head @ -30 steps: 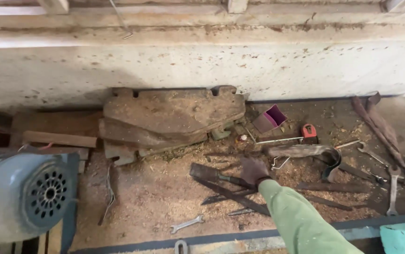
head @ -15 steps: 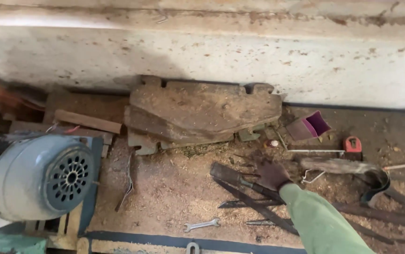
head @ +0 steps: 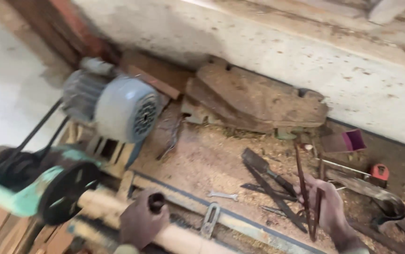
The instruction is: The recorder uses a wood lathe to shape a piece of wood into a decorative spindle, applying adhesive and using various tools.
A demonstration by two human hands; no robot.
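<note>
Sawdust is covering the bench (head: 202,155), and both hands are working over its near edge. The right hand (head: 327,207) is gripping a pair of long, rusty calipers (head: 308,188) — fingers clenched round the two thin legs, which are rising tilted above the bench toward the wall. The left hand (head: 141,221) is resting on a pale wooden spindle (head: 117,211) mounted in the lathe at the near left edge; the fingers are curling over the top of the wood, though whether they are truly clamping it I cannot tell, since the view is blurred there.

Just beside the right hand, dark chisels (head: 268,176) are lying across one another in the shavings. A small open-ended spanner (head: 222,195) is sitting between the two hands. Toward the left edge, a grey electric motor (head: 117,106) is standing with a black belt (head: 40,129) running down to the green headstock (head: 28,188) (its dark faceplate is touching the spindle end). Along the far edge, against the wall, rough worn wooden slabs (head: 254,99) are leaning; farther right are lying a small purple-lined box (head: 346,141) and a red tape measure (head: 379,173).
</note>
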